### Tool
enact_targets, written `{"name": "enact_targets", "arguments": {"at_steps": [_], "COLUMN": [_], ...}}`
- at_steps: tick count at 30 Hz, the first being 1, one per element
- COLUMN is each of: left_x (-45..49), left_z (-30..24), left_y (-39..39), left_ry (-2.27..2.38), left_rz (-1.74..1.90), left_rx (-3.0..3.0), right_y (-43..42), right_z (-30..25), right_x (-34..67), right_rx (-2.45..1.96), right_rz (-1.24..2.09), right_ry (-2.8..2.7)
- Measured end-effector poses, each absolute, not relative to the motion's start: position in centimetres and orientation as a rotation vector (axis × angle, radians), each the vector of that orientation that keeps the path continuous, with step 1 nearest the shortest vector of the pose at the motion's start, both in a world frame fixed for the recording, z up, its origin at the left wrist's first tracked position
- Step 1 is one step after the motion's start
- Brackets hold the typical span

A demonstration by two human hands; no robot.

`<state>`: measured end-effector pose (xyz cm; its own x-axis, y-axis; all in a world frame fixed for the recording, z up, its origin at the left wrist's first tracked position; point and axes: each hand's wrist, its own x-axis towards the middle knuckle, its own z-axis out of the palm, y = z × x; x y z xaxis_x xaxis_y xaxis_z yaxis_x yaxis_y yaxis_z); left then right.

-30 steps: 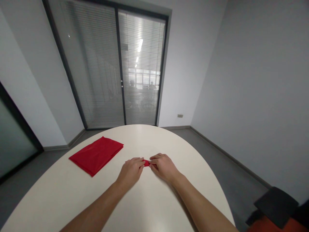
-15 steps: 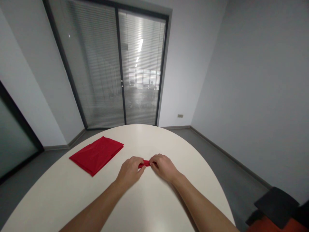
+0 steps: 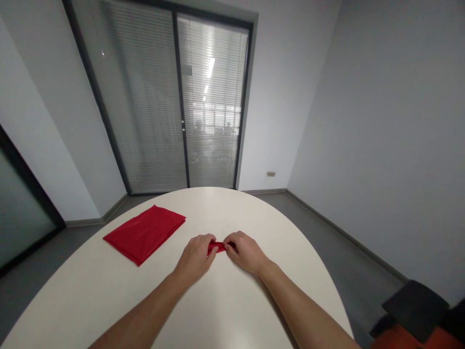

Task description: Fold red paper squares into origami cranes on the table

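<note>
Between my two hands, low over the white table point(image 3: 218, 295), is a small folded piece of red cloth point(image 3: 220, 246), mostly covered by my fingers. My left hand point(image 3: 196, 252) pinches its left end. The right end is pinched by my right hand point(image 3: 244, 248), with the fingertips of both hands close together. A larger folded red cloth point(image 3: 147, 232) lies flat to the left, apart from both hands.
The round table's far edge curves in front of a glass partition with blinds point(image 3: 156, 121). A black and orange chair point(image 3: 417, 310) stands at the lower right, beside the table. Grey walls point(image 3: 392, 135) rise behind and to the right.
The fingers have shifted slightly on the small red cloth, and a little more of it shows between my hands. The larger cloth has stayed in place.
</note>
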<state>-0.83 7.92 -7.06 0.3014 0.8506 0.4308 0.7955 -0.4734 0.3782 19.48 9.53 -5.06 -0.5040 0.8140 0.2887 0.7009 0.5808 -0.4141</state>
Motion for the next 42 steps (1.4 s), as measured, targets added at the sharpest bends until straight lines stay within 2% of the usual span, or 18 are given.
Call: {"name": "enact_targets", "arguments": {"at_steps": [16, 42], "left_x": [-0.75, -0.73], "left_z": [-6.93, -7.11], "left_y": [8.00, 7.90], "left_ry": [1.478, 1.594], "left_rz": [0.867, 0.878], "left_rx": [2.508, 2.461], "right_y": [9.47, 9.48], "right_z": [-4.90, -5.23], "right_x": [19.29, 19.12], "right_rx": [-1.159, -1.107], "right_rz": [0.378, 0.380], "right_ry": [-2.362, -2.361]}}
